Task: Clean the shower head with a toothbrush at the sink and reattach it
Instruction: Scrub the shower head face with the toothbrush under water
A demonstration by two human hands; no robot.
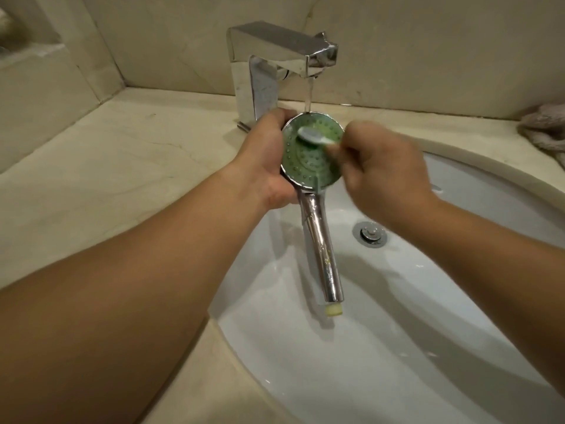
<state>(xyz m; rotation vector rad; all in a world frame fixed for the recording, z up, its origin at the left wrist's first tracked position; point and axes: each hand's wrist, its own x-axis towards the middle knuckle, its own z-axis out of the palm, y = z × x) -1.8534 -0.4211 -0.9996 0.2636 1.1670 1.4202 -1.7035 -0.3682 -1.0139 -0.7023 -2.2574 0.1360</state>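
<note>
A chrome shower head point(308, 160) with a round green spray face and a long handle hangs over the white sink point(458, 316), face up. My left hand point(266, 160) grips the left rim of its round head. My right hand point(379, 166) holds a toothbrush point(315, 136), whose white bristle end lies on the upper part of the green face. Water runs from the chrome tap point(275, 65) onto the top edge of the shower head. The toothbrush handle is mostly hidden in my right hand, which is blurred.
A beige stone counter point(122, 166) surrounds the sink and meets beige wall tiles behind. The drain plug point(370, 233) sits in the basin to the right of the shower handle. A crumpled pale cloth point(544, 130) lies on the counter at the far right.
</note>
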